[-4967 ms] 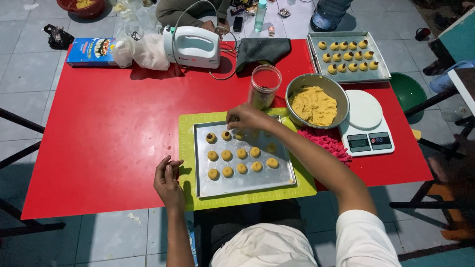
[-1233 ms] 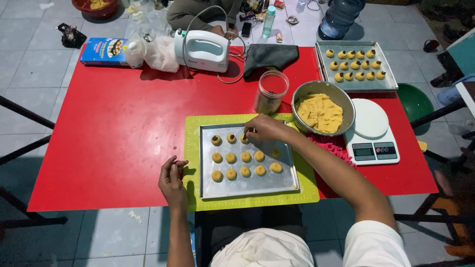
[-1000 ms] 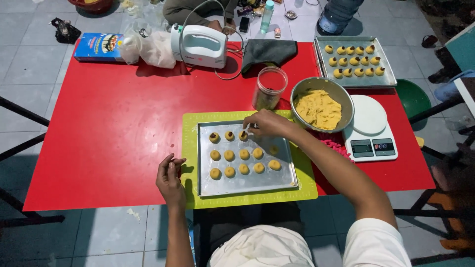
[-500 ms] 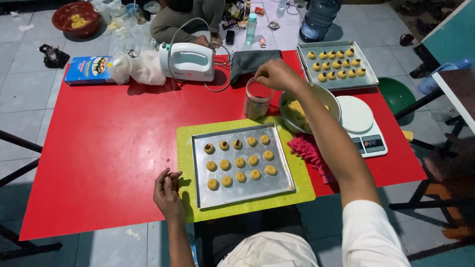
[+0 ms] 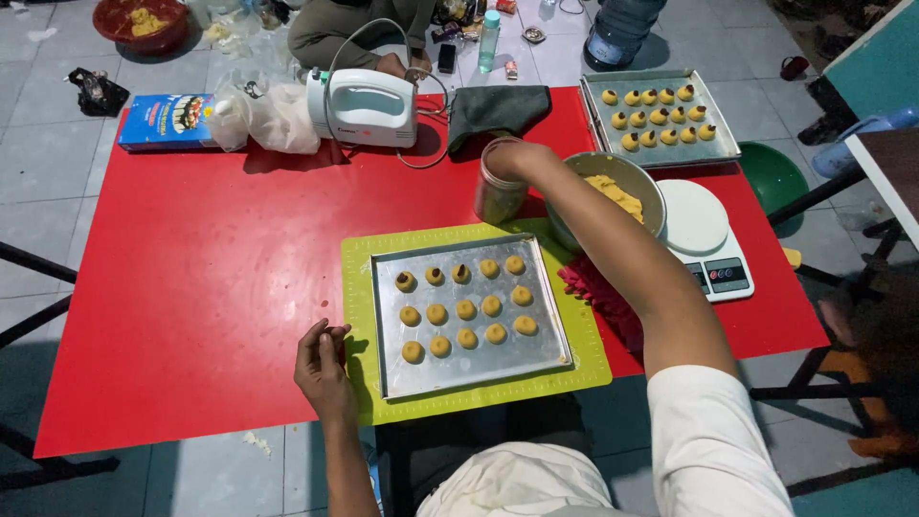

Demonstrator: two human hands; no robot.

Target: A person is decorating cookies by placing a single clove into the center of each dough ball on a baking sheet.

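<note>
My right hand reaches across the table and covers the mouth of a clear jar, fingers pointing down into it. My left hand rests with curled fingers at the left edge of a green mat. On the mat lies a metal tray with several yellow dough balls in rows; three in the far row have dark tops. Right of the jar, a metal bowl holds yellow dough, and my forearm crosses its near side.
A second tray of topped balls sits far right on the red table. A white scale, hand mixer, dark cloth, blue box and plastic bags stand around. A person sits beyond.
My right hand left the tray's far row and moved away to the jar, now covering its mouth. My left hand stayed beside the mat. The view shifted slightly.
</note>
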